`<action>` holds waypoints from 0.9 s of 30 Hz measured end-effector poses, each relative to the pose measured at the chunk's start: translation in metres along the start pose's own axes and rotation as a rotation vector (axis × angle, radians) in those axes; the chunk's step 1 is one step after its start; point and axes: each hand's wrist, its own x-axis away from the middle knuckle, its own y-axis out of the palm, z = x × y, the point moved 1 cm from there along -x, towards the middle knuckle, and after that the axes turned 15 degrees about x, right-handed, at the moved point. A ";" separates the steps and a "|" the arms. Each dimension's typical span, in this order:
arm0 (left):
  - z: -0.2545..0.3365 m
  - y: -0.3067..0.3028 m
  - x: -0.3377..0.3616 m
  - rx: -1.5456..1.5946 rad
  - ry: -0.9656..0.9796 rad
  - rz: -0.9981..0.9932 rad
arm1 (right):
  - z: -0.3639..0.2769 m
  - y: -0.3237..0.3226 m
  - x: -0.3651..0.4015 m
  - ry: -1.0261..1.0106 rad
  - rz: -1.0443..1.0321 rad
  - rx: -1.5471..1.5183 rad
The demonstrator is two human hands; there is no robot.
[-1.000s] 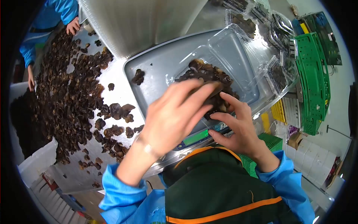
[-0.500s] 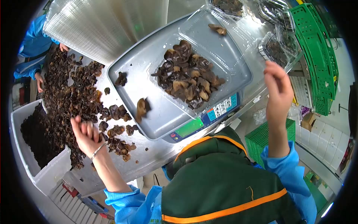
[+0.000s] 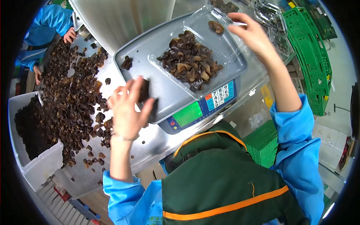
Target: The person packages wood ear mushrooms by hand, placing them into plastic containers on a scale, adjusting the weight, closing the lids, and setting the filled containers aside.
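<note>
A clear plastic clamshell box (image 3: 155,62) sits on the grey tray (image 3: 165,107) of a scale, filled with a heap of brown wood ear mushrooms (image 3: 191,62). My left hand (image 3: 127,108) is over the tray's left edge, fingers and thumb apart. Its fingertips are right at a dark, blurred mushroom piece (image 3: 144,91). My right hand (image 3: 255,35) is open at the outer edge of the box's raised lid (image 3: 200,22), thumb and fingers spread. A loose mushroom piece (image 3: 216,27) shows by the lid, and another (image 3: 126,62) lies in the tray's far left corner.
Loose mushrooms (image 3: 71,101) cover the metal table at left, beside a white bin (image 3: 41,168). Another person's hand (image 3: 69,35) is at the pile's far end. Stacked clear containers (image 3: 120,18) stand behind the tray. Filled boxes (image 3: 275,33) and green crates (image 3: 307,60) are at right.
My left hand has moved from the mushroom pile up and right to the tray's left edge. My right hand has moved up and left to the lid. The scale tray appears slightly shifted.
</note>
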 end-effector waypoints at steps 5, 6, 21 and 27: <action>-0.025 0.019 -0.015 0.165 -0.017 0.120 | 0.001 0.040 -0.025 -0.087 0.097 0.834; -0.030 0.017 -0.019 0.217 -0.011 0.222 | 0.000 0.043 -0.027 -0.073 0.032 0.838; -0.022 -0.005 -0.036 1.732 -0.698 0.272 | -0.115 0.031 0.059 -0.511 0.177 -0.319; -0.025 0.001 0.051 2.994 -0.693 0.610 | -0.142 0.088 0.104 -0.665 0.146 -0.184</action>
